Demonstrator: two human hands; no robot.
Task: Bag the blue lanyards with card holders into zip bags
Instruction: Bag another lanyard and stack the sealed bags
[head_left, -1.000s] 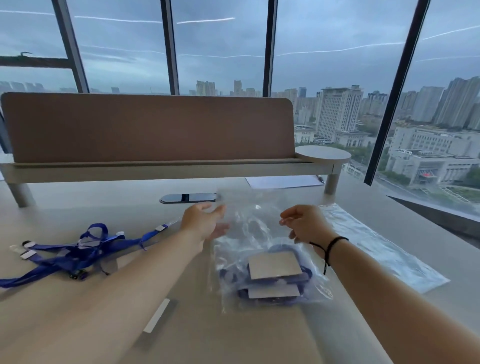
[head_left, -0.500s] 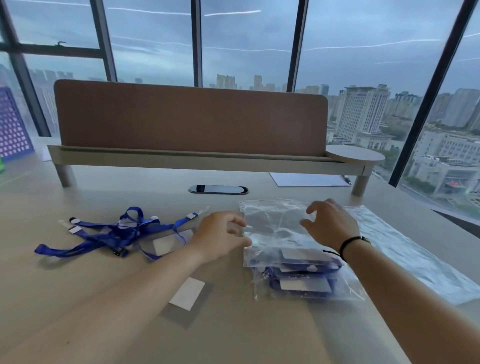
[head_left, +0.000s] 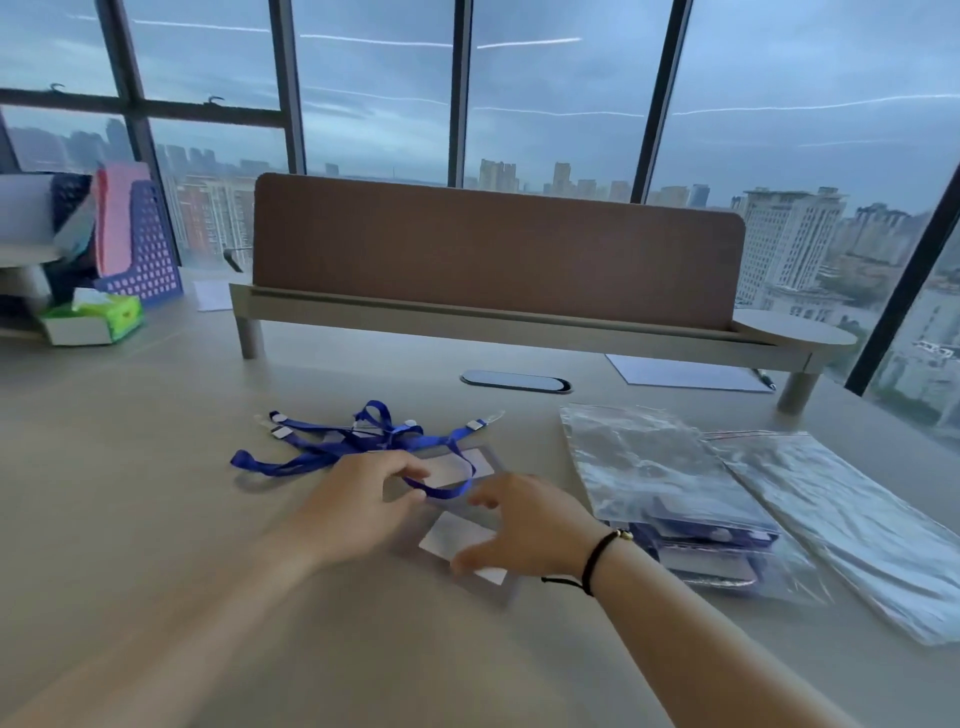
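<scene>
- Left hand (head_left: 358, 501): fingers curled, pinching a loop of the blue lanyards (head_left: 343, 441) on the table (head_left: 156, 519).
- Right hand (head_left: 524, 525): fingers spread, on a clear card holder (head_left: 457, 540), not clamped.
- Filled zip bag (head_left: 670, 499) lies to the right, next to spare zip bags (head_left: 852, 525).

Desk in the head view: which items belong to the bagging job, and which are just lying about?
Job: tangled blue fabric lanyards; clear plastic card holders; filled clear zip bag; empty clear zip bag.
Lying about: green tissue pack; purple perforated file rack; white paper sheet.
</scene>
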